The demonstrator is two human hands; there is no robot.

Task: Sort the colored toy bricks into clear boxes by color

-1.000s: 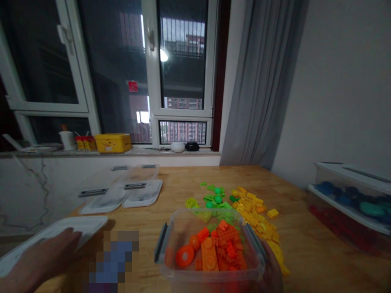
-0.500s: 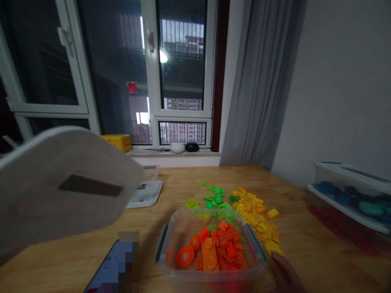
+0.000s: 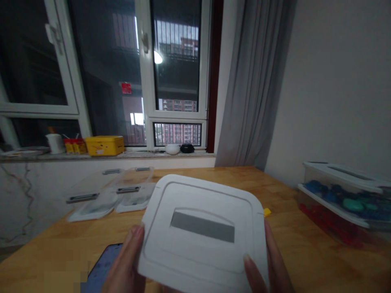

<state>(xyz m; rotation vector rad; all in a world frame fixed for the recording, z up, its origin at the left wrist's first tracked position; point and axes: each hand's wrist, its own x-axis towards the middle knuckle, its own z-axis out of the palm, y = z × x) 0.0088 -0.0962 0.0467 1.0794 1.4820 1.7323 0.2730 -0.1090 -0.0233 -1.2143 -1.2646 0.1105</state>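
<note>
A white lid (image 3: 198, 260) with a grey strip across its middle fills the lower centre, tilted toward me. My left hand (image 3: 126, 260) grips its left edge. On the opposite side, my right hand (image 3: 276, 260) is closed on the right edge, its thumb lying on the top face. The clear box of orange and red toy bricks is hidden behind the lid, so I cannot tell whether the two touch. One yellow brick (image 3: 267, 212) shows just past the lid's right corner. A phone (image 3: 102, 264) lies beside my left hand.
Clear boxes (image 3: 91, 203) and lids stand at the back left of the wooden table (image 3: 39, 260). On the right are stacked boxes (image 3: 342, 203) holding blue and red pieces. The windowsill bears a yellow box (image 3: 104, 145) and a black bowl (image 3: 187, 148).
The lid has come from the left to the centre, covering the orange bricks and most of the green and yellow ones from view. Both hands are now on it. The view has shifted left.
</note>
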